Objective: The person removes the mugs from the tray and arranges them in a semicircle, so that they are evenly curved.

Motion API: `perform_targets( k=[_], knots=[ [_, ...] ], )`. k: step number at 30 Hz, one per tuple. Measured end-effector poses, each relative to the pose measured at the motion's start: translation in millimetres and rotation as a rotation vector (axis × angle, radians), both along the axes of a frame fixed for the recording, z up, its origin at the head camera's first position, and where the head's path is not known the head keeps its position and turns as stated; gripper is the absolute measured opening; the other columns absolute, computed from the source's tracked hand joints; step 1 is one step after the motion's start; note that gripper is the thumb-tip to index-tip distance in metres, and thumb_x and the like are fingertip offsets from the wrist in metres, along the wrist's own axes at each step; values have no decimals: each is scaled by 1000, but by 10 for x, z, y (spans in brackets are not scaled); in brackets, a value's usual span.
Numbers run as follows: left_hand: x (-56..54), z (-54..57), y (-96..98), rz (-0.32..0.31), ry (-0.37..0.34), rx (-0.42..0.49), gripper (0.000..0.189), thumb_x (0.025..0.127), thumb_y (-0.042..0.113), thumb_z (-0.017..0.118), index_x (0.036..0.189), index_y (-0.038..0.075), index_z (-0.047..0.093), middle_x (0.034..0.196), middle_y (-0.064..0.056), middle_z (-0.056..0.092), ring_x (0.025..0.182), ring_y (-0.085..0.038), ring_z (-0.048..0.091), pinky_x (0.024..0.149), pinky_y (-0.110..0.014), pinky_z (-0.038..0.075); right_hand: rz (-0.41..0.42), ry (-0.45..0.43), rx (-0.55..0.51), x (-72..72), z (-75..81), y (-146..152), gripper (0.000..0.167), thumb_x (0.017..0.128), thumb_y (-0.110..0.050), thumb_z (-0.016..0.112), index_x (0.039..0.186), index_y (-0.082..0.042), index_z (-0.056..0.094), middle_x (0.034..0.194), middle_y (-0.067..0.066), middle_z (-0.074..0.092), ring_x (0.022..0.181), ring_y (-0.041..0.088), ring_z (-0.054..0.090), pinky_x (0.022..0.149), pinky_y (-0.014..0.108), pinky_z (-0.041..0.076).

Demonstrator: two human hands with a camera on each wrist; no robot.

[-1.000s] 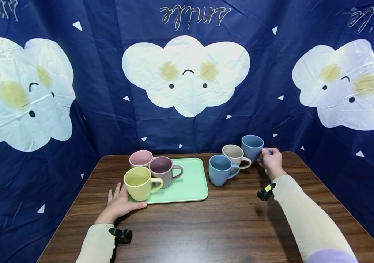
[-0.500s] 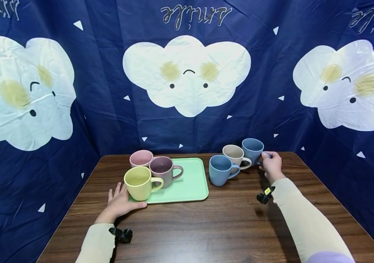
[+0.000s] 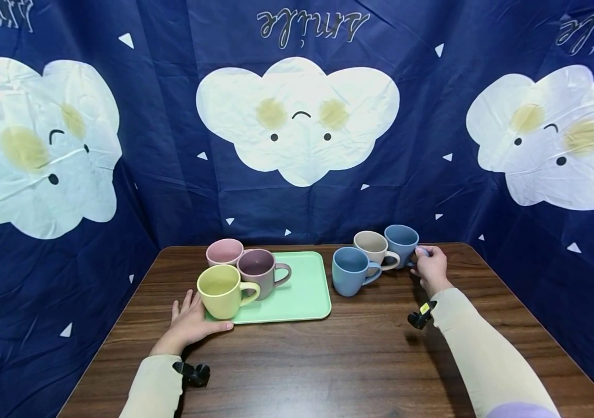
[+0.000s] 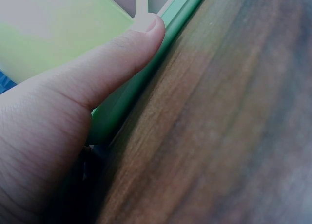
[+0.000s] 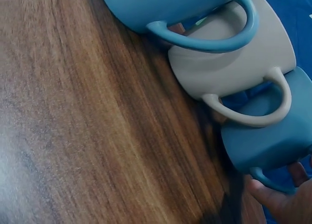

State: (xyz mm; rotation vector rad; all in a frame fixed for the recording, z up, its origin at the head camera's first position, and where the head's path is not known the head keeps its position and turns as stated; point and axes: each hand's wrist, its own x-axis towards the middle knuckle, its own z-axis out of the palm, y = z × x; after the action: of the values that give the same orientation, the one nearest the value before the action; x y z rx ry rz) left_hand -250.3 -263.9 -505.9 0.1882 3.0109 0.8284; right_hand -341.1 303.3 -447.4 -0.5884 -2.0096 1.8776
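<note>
My right hand (image 3: 431, 270) pinches the handle of the rear blue mug (image 3: 400, 239), which is upright at the back right. In the right wrist view, thumb and fingertips meet that handle. Whether its base touches the table I cannot tell. A beige mug (image 3: 372, 246) stands beside it, and a second blue mug (image 3: 349, 273) is in front. My left hand (image 3: 190, 323) lies at the near left corner of the green tray (image 3: 304, 290), thumb along the rim, fingers spread. On the tray are a yellow mug (image 3: 219, 296), a purple mug (image 3: 258, 273) and a partly hidden pink mug (image 3: 223, 252).
The wooden table (image 3: 317, 371) reaches back to a dark blue cloth (image 3: 171, 191) printed with clouds. This cloth also hangs along both sides. Mug handles on the tray point right, and the mugs stand close together.
My right hand has lowered the rear blue mug a little, bringing it down beside the beige mug. My left hand and the tray stay where they were.
</note>
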Motion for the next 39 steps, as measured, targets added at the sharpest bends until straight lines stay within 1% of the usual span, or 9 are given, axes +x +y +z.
perform_targets(
  k=[5,9,13,16,22,26,29,35,39],
  knots=[
    [-6,-21,-7,2,18,16,132,68,68,81,159,-2,16,162,-33,17,148,-56,1,112,-75,-7,4,0,11,21,-38,2,25,106,-12,50,126,3,50,115,9,47,80,17,55,56,28,57],
    [-8,-26,-13,-1,26,23,131,68,67,81,158,-4,17,161,-35,16,148,-57,2,111,-75,-7,6,2,21,40,-51,-8,26,106,-11,50,127,4,50,113,10,48,79,16,55,57,31,58],
    [-2,0,-8,-1,5,9,131,70,67,80,159,-3,16,162,-33,15,148,-57,1,111,-75,-7,5,1,22,56,-51,-13,27,106,-12,50,128,4,50,114,11,49,81,17,56,59,32,59],
    [1,8,-7,-2,2,5,130,70,67,80,159,-3,16,162,-33,15,148,-57,1,111,-75,-7,7,-5,16,63,-52,-11,27,106,-12,51,128,4,51,115,12,49,83,18,56,61,33,59],
    [3,-3,-7,-10,38,41,130,67,68,81,157,-4,20,160,-35,17,147,-58,2,110,-76,-8,12,-8,11,89,-56,-7,26,106,-11,51,127,4,51,113,10,50,85,17,56,61,32,59],
    [-11,-46,-19,-12,52,49,131,67,71,80,158,-4,20,160,-35,18,147,-58,2,110,-76,-10,13,-7,12,93,-66,-5,25,106,-11,51,126,4,51,112,11,50,85,18,56,60,31,58],
    [-13,-70,-24,-11,54,47,132,67,73,79,158,-3,21,161,-34,18,148,-57,1,111,-75,-10,11,-16,13,97,-72,-7,25,106,-12,51,126,3,52,113,11,50,87,20,56,59,30,58],
    [-10,-43,-22,-17,53,40,130,67,69,80,157,-4,21,159,-36,18,146,-59,2,110,-77,-8,11,-35,13,116,-79,-15,25,107,-14,50,126,1,53,116,12,51,88,21,57,61,31,59],
    [-19,-58,-22,-17,61,47,130,67,69,80,157,-4,21,159,-36,18,146,-60,3,110,-77,-8,22,-30,14,137,-70,-12,26,107,-14,50,126,2,52,117,12,50,88,20,57,63,32,59]
  ],
)
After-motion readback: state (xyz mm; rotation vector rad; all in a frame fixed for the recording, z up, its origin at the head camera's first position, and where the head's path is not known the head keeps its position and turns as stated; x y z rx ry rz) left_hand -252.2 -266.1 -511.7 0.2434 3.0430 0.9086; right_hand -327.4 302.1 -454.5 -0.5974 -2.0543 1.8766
